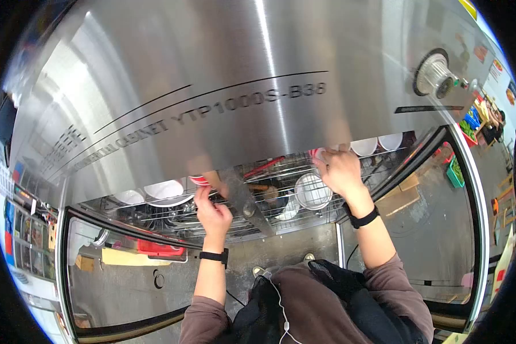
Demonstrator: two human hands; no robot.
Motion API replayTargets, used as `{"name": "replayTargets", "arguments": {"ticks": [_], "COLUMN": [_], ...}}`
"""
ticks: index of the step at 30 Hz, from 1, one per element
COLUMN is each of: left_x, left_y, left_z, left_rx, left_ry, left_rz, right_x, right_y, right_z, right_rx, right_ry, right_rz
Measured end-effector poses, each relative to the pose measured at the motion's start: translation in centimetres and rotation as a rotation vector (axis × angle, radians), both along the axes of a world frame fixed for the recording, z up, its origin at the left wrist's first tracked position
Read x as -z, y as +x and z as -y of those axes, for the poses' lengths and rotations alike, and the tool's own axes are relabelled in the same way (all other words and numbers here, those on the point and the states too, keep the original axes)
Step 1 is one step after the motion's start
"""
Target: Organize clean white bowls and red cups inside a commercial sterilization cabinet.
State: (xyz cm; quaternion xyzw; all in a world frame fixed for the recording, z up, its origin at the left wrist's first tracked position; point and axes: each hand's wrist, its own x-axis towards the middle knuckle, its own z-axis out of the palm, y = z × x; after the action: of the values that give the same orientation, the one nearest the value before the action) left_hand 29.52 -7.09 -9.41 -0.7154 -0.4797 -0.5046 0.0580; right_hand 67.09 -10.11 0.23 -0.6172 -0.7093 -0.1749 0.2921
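My left hand point(213, 217) reaches up to the wire rack, its fingers curled at a red-and-white dish point(199, 180) that shows only in part. Farther right, my right hand point(343, 172) has its thumb and fingers closed about another red-and-white dish point(315, 153), mostly hidden by the hand and the cabinet's edge. Both hands are at the opening of a stainless steel cabinet point(241, 51). White bowls point(165, 189) sit on the rack left of my left hand, and more white bowls point(364, 147) stand right of my right hand.
Glass doors point(126, 286) hang open on both sides, the right door point(418, 229) close to my forearm. A central post point(243, 203) divides the opening. Lower down inside sits a round white container point(313, 192). A round vent fixture point(436, 74) protrudes from the cabinet front.
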Motion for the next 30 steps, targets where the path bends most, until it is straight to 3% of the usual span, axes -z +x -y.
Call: {"name": "replayTargets", "arguments": {"ticks": [8,13,17,21,30], "left_x": [-2.5,-7.8,-11.0,-11.7,-11.9], "left_y": [-1.6,-2.8,-4.9,-5.9,-6.2], "left_z": [1.7,0.8,-1.6,-3.9,-4.8], "left_rx": [0.092,0.086,0.135,0.23,0.26], "left_ry": [-0.022,0.041,-0.26,-0.233,-0.283], "left_rz": [-0.051,0.002,-0.266,-0.35,-0.08], "right_x": [-0.1,0.2,1.1,1.0,0.8], "right_y": [-0.9,-3.0,-4.7,-7.6,-11.5], "right_z": [0.6,2.1,3.8,5.5,7.6], "right_rx": [0.163,0.141,0.06,-0.007,-0.03], "right_ry": [-0.182,0.093,0.331,0.386,0.317], "right_rz": [-0.011,-0.192,-0.208,-0.219,-0.21]}}
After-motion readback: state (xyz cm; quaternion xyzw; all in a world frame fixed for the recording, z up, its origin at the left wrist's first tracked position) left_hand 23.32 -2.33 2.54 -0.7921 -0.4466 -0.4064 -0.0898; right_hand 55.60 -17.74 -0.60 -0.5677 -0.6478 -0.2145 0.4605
